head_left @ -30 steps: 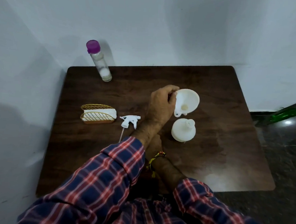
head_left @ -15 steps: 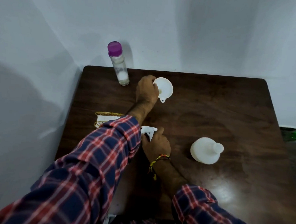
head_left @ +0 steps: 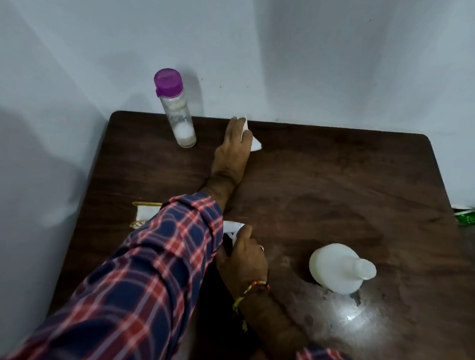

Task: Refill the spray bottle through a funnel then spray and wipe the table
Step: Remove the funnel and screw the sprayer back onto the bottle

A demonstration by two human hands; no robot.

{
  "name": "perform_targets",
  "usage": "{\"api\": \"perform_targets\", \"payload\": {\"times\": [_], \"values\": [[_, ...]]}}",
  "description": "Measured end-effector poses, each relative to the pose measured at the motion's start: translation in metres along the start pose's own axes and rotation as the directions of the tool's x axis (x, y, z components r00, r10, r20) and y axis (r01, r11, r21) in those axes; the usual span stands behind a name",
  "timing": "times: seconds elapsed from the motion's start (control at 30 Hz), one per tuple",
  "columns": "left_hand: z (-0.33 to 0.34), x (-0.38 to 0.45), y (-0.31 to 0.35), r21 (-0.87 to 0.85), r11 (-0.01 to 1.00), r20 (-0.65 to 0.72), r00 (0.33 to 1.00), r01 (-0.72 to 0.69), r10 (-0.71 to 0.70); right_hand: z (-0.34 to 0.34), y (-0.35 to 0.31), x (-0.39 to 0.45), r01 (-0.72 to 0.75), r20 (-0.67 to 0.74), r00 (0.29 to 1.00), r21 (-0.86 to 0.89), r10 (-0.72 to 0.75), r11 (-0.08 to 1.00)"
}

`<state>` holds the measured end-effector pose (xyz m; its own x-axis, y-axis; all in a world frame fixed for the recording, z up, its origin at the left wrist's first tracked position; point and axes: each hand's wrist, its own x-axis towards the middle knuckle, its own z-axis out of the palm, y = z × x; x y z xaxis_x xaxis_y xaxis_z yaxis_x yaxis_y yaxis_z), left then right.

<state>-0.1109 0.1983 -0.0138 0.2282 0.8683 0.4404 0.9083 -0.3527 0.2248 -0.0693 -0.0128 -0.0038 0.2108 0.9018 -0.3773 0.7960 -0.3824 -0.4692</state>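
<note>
The white spray bottle (head_left: pixel 336 268) stands uncapped near the right of the brown table (head_left: pixel 342 172), well apart from both my hands. Its open neck could spill if knocked. My left hand (head_left: pixel 234 149) reaches far, fingers nearly flat, resting on the white funnel (head_left: pixel 254 142) beside the purple-capped bottle (head_left: pixel 175 109); a careless sweep might topple that. My right hand (head_left: pixel 244 256) curls around the white trigger head (head_left: pixel 232 228); how tightly, I cannot tell.
</note>
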Motion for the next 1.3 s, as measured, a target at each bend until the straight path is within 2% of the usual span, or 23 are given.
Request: {"api": "perform_targets", "payload": {"times": [0.1, 0.17, 0.3, 0.4, 0.6, 0.7, 0.87, 0.93, 1.0, 1.1, 1.2, 1.3], "values": [[0.006, -0.010, -0.003, 0.146, 0.985, 0.043, 0.996, -0.089, 0.084, 0.005, 0.001, -0.002, -0.022, -0.012, 1.000, 0.021, 0.023, 1.000], [0.006, -0.016, -0.004, 0.186, 0.974, 0.101, 0.989, -0.129, 0.112, 0.004, -0.003, -0.001, -0.047, -0.016, 0.999, 0.022, 0.047, 0.999], [0.000, -0.017, -0.011, 0.002, 0.993, 0.235, 0.965, -0.119, 0.115, 0.002, -0.018, 0.001, -0.087, -0.028, 0.996, 0.004, 0.087, 0.996], [-0.005, -0.016, -0.018, -0.103, 0.992, 0.329, 0.938, -0.079, 0.108, 0.000, -0.023, 0.002, -0.089, -0.063, 0.995, -0.080, 0.084, 0.993], [-0.017, -0.014, -0.031, -0.135, 0.989, 0.472, 0.873, -0.064, 0.121, -0.002, -0.012, 0.004, -0.041, -0.133, 0.991, -0.169, 0.019, 0.985], [-0.031, -0.019, -0.028, -0.136, 0.991, 0.435, 0.898, -0.006, 0.065, -0.005, -0.009, 0.003, -0.050, -0.185, 0.983, -0.194, 0.013, 0.980], [-0.084, -0.048, -0.006, -0.231, 0.954, 0.267, 0.955, 0.194, -0.129, -0.010, -0.011, 0.007, -0.062, -0.044, 0.998, -0.234, 0.053, 0.970], [-0.105, -0.066, 0.004, -0.256, 0.933, 0.262, 0.947, 0.252, -0.184, -0.013, -0.012, 0.006, -0.051, -0.021, 0.999, -0.178, 0.048, 0.983], [-0.122, -0.084, 0.009, -0.264, 0.918, 0.289, 0.932, 0.297, -0.219, -0.022, -0.015, 0.005, -0.071, -0.028, 0.997, -0.033, 0.070, 0.997], [-0.144, -0.105, 0.017, -0.284, 0.896, 0.278, 0.924, 0.341, -0.263, -0.045, -0.022, -0.001, -0.045, -0.121, 0.991, 0.096, 0.057, 0.994], [-0.167, -0.114, 0.029, -0.324, 0.866, 0.200, 0.922, 0.381, -0.331, -0.079, -0.028, -0.010, 0.057, -0.253, 0.967, 0.229, 0.003, 0.972], [-0.189, -0.122, 0.047, -0.395, 0.826, 0.134, 0.914, 0.403, -0.382, -0.125, -0.031, -0.023, 0.184, -0.392, 0.920, 0.397, -0.015, 0.899]]}}
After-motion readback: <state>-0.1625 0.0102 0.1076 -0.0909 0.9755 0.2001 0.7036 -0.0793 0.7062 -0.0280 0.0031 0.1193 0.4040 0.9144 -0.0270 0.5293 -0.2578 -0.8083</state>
